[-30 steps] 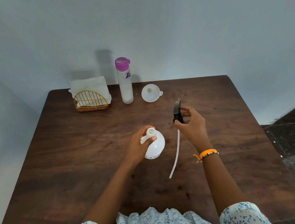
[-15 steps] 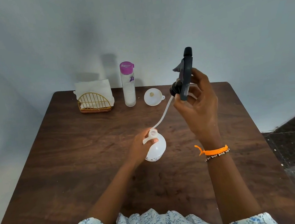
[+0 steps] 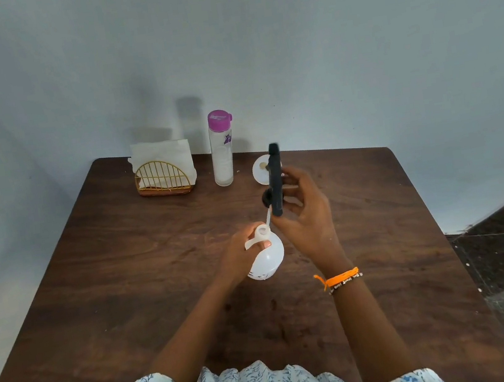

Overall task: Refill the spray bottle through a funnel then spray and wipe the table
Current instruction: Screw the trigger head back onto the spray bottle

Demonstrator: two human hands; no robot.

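Putting the sprayer top back in

Left hand (image 3: 243, 258) holds the light, slippery bottle (image 3: 266, 258) by its neck; right hand (image 3: 300, 213) grips the stiff sprayer top (image 3: 275, 181).

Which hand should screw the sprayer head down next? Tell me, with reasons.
Right. The right hand already grips the black sprayer head, whose tube enters the spray bottle neck. The left hand is busy steadying that bottle.
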